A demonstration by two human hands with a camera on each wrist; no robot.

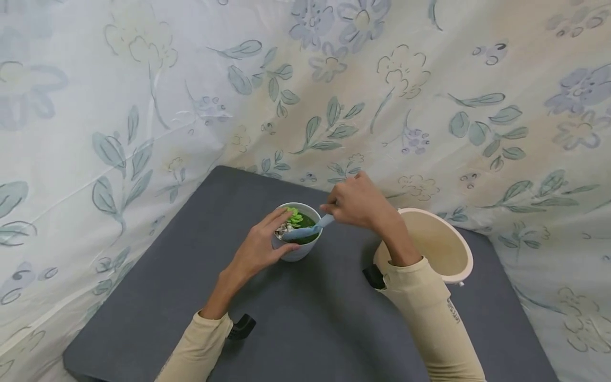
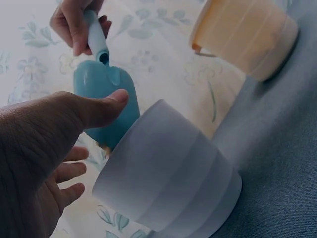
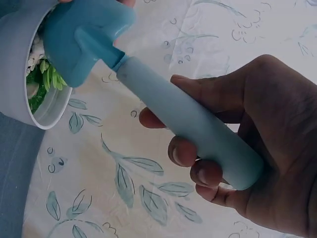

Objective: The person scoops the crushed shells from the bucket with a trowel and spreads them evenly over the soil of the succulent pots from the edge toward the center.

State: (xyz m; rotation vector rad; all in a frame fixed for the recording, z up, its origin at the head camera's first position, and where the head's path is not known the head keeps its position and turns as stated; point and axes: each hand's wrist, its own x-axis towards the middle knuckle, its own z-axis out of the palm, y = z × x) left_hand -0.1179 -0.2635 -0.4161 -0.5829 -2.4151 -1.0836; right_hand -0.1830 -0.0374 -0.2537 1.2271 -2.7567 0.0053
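Observation:
A small white pot (image 1: 298, 253) with a green succulent (image 1: 296, 216) and pale pebbles stands on a grey table top (image 1: 310, 323). My left hand (image 1: 281, 231) holds the pot, fingers along its far rim and thumb on its near side. A light blue trowel (image 1: 305, 231) lies across the pot's mouth, and my right hand (image 1: 334, 209) grips its handle. The left wrist view shows the pot (image 2: 173, 178) from outside, the trowel's blade (image 2: 106, 94) behind my thumb (image 2: 106, 106), and the right hand (image 2: 81, 29) above. In the right wrist view my fingers (image 3: 198, 168) wrap the handle (image 3: 188, 119) beside the pot (image 3: 15, 74).
A cream bucket (image 1: 436, 244) stands on the table right of the pot, just behind my right forearm; it also shows in the left wrist view as the bucket (image 2: 247, 34). A floral cloth (image 1: 143, 106) hangs behind and around the table.

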